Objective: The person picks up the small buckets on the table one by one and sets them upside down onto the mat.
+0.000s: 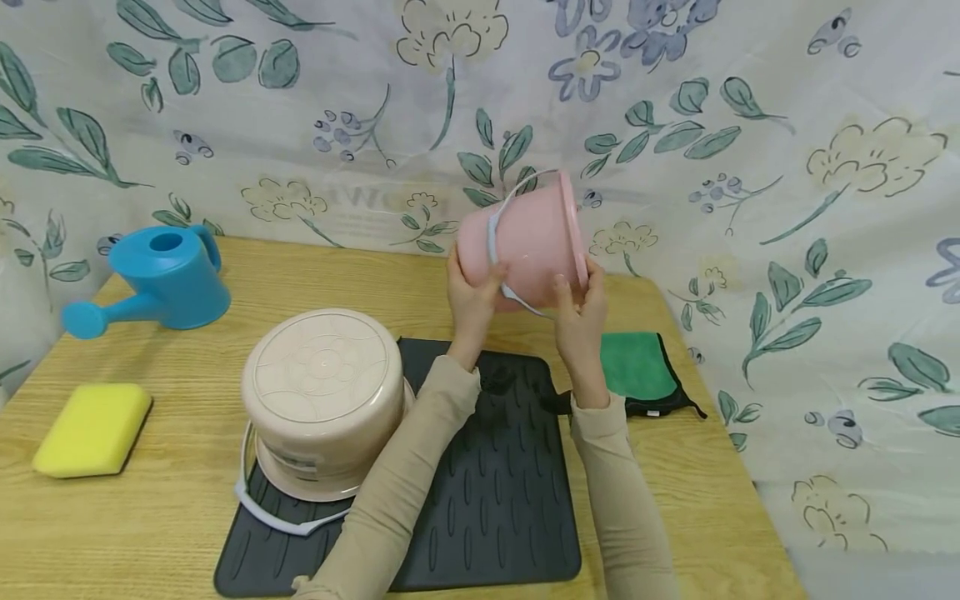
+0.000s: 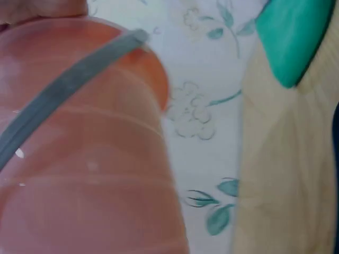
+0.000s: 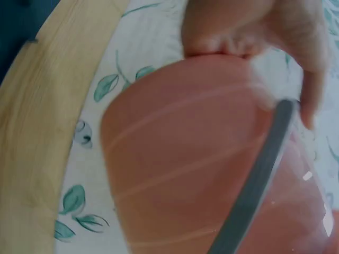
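A pink bucket (image 1: 525, 242) is held up on its side above the back of the table, its rim toward the right and its base toward the left. My left hand (image 1: 474, 300) grips it at the base end, thumb across the side; the right wrist view also catches this hand (image 3: 259, 26) at the base. At the rim end, my right hand (image 1: 581, 321) holds the bucket with the thumb on its outer wall. The pale bucket handle (image 1: 492, 237) loops around the wall. The bucket's inside is hidden in the head view.
An upside-down beige bucket (image 1: 326, 367) stands on a dark ridged mat (image 1: 517, 500), its handle (image 1: 273, 518) lying out in front. To the left are a blue watering can (image 1: 187, 287) and a yellow sponge (image 1: 93, 429). A green cloth (image 1: 637, 367) lies at right. Patterned fabric (image 1: 360, 75) hangs behind.
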The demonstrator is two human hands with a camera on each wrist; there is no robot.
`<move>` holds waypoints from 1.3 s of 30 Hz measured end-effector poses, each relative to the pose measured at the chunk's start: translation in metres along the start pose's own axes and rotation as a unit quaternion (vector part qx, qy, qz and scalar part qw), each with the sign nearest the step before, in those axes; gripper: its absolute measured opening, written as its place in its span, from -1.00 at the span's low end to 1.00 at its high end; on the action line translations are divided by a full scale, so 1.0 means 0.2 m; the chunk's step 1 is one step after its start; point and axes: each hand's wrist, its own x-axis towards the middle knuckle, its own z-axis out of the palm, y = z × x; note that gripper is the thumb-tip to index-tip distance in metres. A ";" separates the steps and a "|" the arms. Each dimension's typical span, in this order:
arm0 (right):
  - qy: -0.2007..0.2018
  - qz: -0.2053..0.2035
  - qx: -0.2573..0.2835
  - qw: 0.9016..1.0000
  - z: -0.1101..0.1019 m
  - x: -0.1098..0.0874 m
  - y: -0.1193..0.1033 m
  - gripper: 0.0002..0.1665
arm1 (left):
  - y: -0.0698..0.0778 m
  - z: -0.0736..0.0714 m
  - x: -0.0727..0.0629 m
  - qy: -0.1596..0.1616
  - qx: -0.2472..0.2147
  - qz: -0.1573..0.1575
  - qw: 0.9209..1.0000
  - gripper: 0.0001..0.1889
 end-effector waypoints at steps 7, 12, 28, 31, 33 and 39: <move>0.053 0.014 0.101 0.993 -0.04 -0.03 0.04 -0.41 | 0.11 0.06 -0.07 -0.045 0.125 0.160 0.978 0.07; 0.057 -0.001 0.148 0.987 -0.07 -0.05 0.05 -0.28 | 0.17 0.09 -0.11 -0.065 0.218 0.259 0.939 0.11; -0.034 0.077 0.385 0.919 -0.05 -0.18 0.11 -0.46 | 0.34 0.10 -0.14 -0.164 0.442 0.427 0.771 0.01; -0.055 0.111 0.408 0.905 -0.06 -0.20 0.13 -0.51 | 0.35 0.09 -0.14 -0.177 0.470 0.432 0.749 -0.01; -0.068 0.144 0.419 0.894 -0.07 -0.22 0.13 -0.56 | 0.36 0.09 -0.15 -0.185 0.498 0.438 0.725 -0.03; -0.113 0.202 0.477 0.848 -0.09 -0.27 0.14 -0.47 | 0.39 0.09 -0.18 -0.202 0.561 0.477 0.646 -0.13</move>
